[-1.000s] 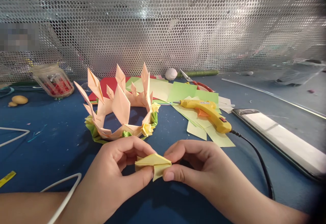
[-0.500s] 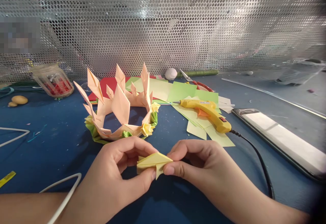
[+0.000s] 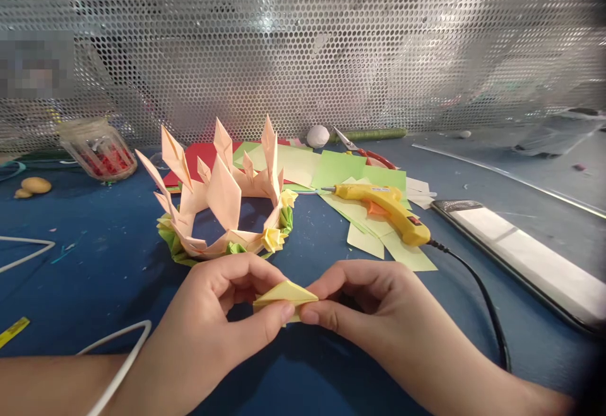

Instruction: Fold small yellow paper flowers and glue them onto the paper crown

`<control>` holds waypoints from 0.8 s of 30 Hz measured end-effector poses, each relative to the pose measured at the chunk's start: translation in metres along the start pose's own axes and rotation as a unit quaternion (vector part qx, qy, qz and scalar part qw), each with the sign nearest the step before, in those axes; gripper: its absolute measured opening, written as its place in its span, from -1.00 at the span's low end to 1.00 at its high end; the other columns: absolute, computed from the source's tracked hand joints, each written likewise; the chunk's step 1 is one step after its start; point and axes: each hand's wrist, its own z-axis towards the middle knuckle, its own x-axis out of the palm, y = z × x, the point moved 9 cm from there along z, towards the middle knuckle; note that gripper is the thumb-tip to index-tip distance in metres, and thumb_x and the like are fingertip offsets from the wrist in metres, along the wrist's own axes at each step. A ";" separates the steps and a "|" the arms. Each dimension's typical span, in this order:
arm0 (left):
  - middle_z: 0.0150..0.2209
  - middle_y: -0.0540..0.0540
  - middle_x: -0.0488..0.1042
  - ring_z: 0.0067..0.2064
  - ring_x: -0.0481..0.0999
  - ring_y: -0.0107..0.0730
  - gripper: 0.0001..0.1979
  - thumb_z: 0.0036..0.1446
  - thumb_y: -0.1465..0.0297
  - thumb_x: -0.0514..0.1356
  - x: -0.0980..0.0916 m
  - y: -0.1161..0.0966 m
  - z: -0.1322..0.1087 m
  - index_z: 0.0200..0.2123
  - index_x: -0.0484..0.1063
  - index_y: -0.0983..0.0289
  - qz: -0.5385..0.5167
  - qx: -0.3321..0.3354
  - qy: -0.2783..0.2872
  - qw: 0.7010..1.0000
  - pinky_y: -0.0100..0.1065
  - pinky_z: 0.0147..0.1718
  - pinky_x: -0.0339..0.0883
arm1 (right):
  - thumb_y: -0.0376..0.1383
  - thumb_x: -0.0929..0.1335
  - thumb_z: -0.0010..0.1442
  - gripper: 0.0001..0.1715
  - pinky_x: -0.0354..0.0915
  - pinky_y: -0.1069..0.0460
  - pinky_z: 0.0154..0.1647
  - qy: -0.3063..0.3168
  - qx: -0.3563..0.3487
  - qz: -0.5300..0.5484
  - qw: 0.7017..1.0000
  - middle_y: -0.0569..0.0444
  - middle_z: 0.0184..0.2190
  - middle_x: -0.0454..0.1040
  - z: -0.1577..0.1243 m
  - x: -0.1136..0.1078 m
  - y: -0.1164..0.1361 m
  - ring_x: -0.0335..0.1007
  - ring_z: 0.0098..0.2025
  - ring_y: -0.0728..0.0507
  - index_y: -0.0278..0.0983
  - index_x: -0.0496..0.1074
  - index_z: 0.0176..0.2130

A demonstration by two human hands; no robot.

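Between my two hands is a small piece of folded yellow paper (image 3: 288,293), with a raised peak and creased sides. My left hand (image 3: 231,315) pinches its left side, thumb across the front and fingers behind. The right corner is pinched between thumb and forefinger of my right hand (image 3: 353,299). Just beyond my hands stands a peach paper crown (image 3: 225,195) with pointed folded spikes. Yellow folded paper flowers (image 3: 273,239) and green paper leaves (image 3: 176,245) sit around its base. The paper's underside and some of my left fingertips are hidden.
A yellow glue gun (image 3: 388,204) lies on green and yellow paper sheets (image 3: 338,170), its black cord running right. Nearby are scissors (image 3: 369,154), a phone-like slab (image 3: 521,258), a white ball (image 3: 317,137) and a glass jar (image 3: 98,151). A white cable (image 3: 124,365) crosses my left forearm. Perforated metal (image 3: 303,43) stands behind.
My left thumb has slid up and over the front of the folded yellow paper. The pointed flap that hung below it is now mostly out of sight. The crown and glue gun stay put.
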 end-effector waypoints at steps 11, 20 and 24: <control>-0.46 -0.16 0.63 -0.39 0.59 -0.55 -0.93 0.01 0.42 0.41 -0.004 0.008 -0.001 -0.43 0.60 0.14 -0.025 -0.036 0.001 0.999 -0.65 -0.38 0.45 | -0.12 0.46 0.01 -0.82 0.29 0.08 -0.45 -0.005 -0.037 -0.119 0.992 0.13 -0.51 0.52 -0.001 0.000 0.005 0.37 -0.44 -0.07 -0.18 0.54 -0.45; -0.47 -0.21 0.65 -0.37 0.63 -0.58 -0.87 0.00 0.48 0.42 0.003 0.007 0.001 -0.44 0.60 0.12 -0.062 -0.030 0.025 0.997 -0.69 -0.35 0.47 | -0.12 0.51 0.01 -0.76 0.21 0.10 -0.45 0.021 -0.048 -0.124 0.991 0.18 -0.52 0.45 -0.001 0.007 0.008 0.29 -0.45 -0.04 -0.20 0.48 -0.43; -0.46 -0.19 0.65 -0.38 0.62 -0.58 -0.91 0.02 0.43 0.43 0.002 0.010 0.000 -0.42 0.61 0.13 -0.059 -0.045 0.032 0.997 -0.70 -0.37 0.45 | -0.14 0.45 0.05 -0.82 0.24 0.09 -0.44 0.004 -0.035 -0.142 0.989 0.17 -0.52 0.46 -0.002 0.001 0.005 0.32 -0.44 -0.06 -0.19 0.48 -0.46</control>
